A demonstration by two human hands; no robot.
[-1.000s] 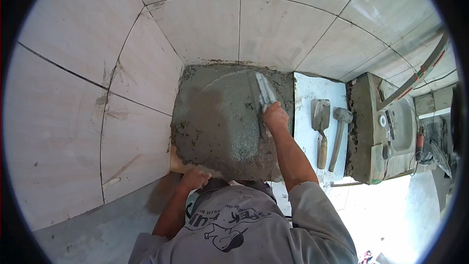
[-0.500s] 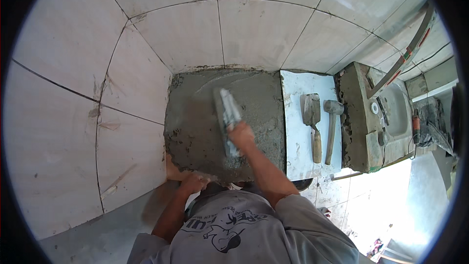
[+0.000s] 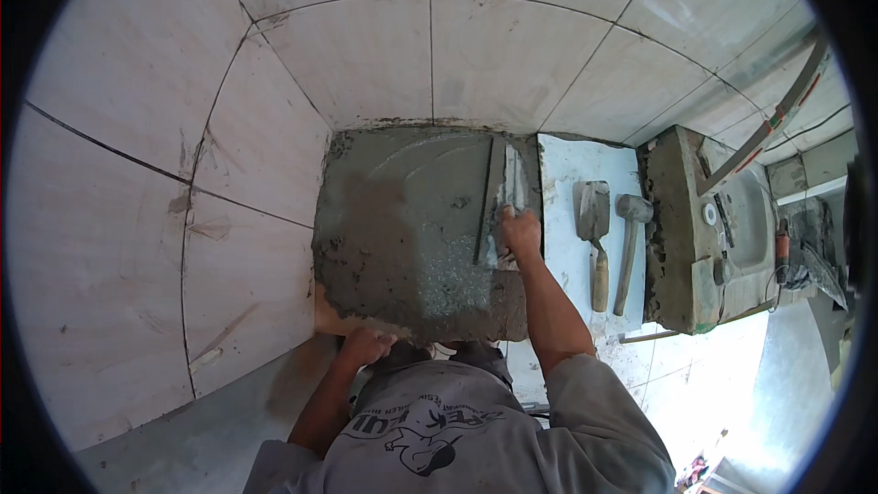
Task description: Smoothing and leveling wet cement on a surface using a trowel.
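My right hand (image 3: pixel 521 232) is wrapped round the handle of a flat plastering trowel (image 3: pixel 495 174), whose long blade lies on the wet grey mortar bed (image 3: pixel 402 220) near its right border. The mortar is smooth toward the back and rougher in front, with a shiny wet patch in the middle. At the front left edge, my left hand (image 3: pixel 368 346) is closed beside a brown strip (image 3: pixel 336 318) that the mortar leaves uncovered; what its fingers hold, if anything, is unclear.
A whitish tile (image 3: pixel 572 160) right of the mortar carries a brick trowel (image 3: pixel 594 220) and a mallet (image 3: pixel 631 220). Farther right stand a rough-sided sink counter (image 3: pixel 672 238) with a basin (image 3: pixel 752 210), and a long level (image 3: pixel 773 128) leaning. Tiled walls (image 3: pixel 494 55) close the back and left.
My right hand has swept the plastering trowel rightward across the mortar, from the middle to the right border. My left hand stays at the front edge. The view has shifted slightly.
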